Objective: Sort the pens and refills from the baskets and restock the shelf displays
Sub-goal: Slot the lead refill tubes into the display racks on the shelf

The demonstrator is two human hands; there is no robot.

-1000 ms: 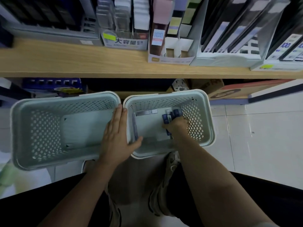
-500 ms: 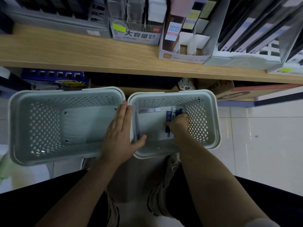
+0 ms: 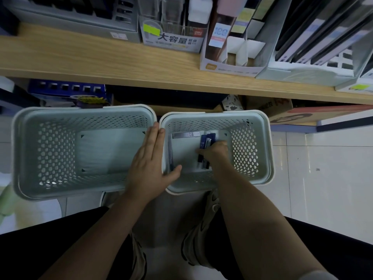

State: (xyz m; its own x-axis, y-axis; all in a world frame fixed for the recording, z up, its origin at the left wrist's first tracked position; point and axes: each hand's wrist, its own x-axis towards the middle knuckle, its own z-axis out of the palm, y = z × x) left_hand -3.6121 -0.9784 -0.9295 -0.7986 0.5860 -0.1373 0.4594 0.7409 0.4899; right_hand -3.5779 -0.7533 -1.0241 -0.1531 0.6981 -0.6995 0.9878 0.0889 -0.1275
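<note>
A wooden shelf (image 3: 101,61) runs across the top of the frame, carrying display boxes (image 3: 230,57) of stationery. Below it, two pale perforated baskets stand side by side on the tiled floor (image 3: 323,178). The left basket (image 3: 30,154) fills the centre left; nothing shows inside it. The right basket (image 3: 266,150) sits at the centre, its rim touching or nearly touching its neighbour. The left hand (image 3: 149,164) lies flat with straight fingers along the two adjoining rims, thumb hooked over the right basket's near wall. The right hand (image 3: 217,152) reaches down into the right basket, fingers curled over a small bunch of dark blue packets (image 3: 205,142), apparently gripping them, though the hold is partly hidden. A grey packet (image 3: 185,135) lies at the basket's far end.
</note>
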